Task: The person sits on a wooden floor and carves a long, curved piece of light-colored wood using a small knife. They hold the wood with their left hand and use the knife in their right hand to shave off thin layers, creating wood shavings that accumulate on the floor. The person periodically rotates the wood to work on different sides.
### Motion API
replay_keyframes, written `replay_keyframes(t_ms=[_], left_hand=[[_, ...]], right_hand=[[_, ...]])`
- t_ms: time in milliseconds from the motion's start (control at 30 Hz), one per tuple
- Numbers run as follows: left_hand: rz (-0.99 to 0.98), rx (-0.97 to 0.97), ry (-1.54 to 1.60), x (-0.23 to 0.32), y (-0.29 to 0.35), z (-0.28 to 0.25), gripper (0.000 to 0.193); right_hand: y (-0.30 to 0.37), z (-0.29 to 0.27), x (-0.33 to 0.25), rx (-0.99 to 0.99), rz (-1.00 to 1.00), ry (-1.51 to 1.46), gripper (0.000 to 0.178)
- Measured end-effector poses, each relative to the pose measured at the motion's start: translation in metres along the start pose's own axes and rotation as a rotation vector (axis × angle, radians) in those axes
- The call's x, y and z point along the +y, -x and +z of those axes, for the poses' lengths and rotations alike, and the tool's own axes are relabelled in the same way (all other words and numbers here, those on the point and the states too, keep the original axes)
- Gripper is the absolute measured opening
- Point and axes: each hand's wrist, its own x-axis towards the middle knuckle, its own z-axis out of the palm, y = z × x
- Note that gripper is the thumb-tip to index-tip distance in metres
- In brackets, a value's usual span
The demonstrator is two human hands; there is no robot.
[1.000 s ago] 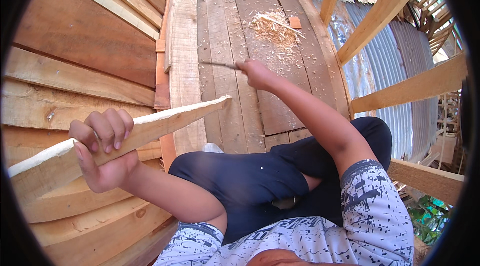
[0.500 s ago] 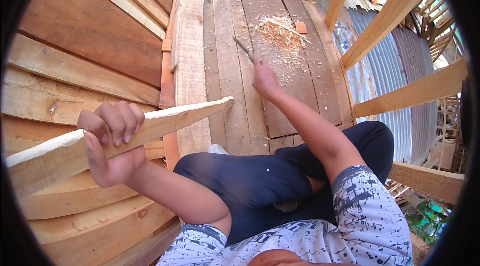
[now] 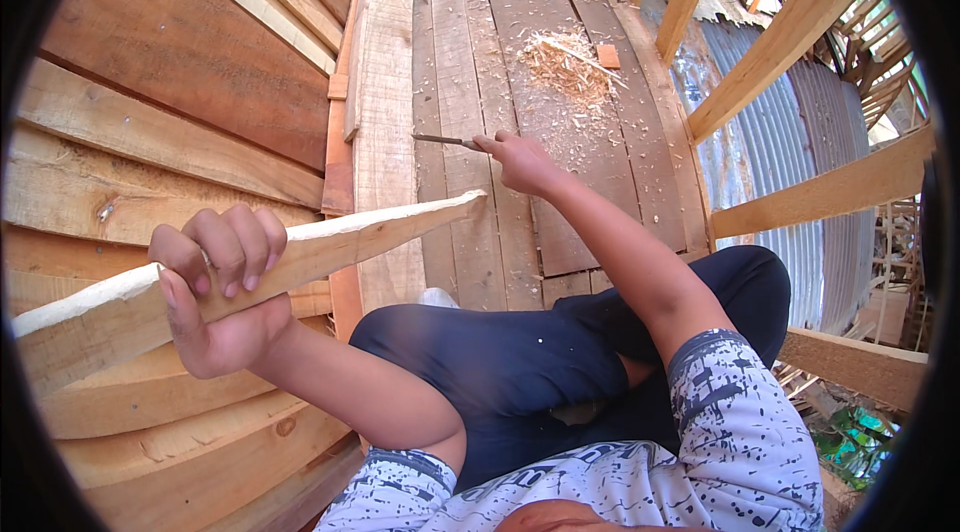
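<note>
Tapered plank point(image 3: 370, 235) in left hand point(image 3: 237, 257), knife point(image 3: 440, 140) (blade leftward) in right hand point(image 3: 522, 164).

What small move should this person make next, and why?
Perhaps ease the right hand toward the body, bringing the thin-bladed tool to the pale upper edge of the wooden stick. The left hand grips the stick, the blade is apart from it, and that edge looks roughly cut.
</note>
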Motion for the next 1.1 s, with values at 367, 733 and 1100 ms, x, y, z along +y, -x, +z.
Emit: replay_keyframes(t_ms=[367,733,1100], left_hand=[[-0.058,-0.065,0.035,0.0,-0.002,0.004,0.028],[-0.046,-0.127,0.079,0.003,-0.002,0.007,0.028],[-0.032,-0.11,0.069,-0.001,-0.001,0.001,0.029]], right_hand=[[-0.002,-0.019,0.048,-0.057,0.031,-0.081,0.053],[0.003,-0.003,0.011,-0.058,0.013,-0.038,0.051],[-0.031,0.007,-0.007,0.139,0.357,-0.098,0.046]])
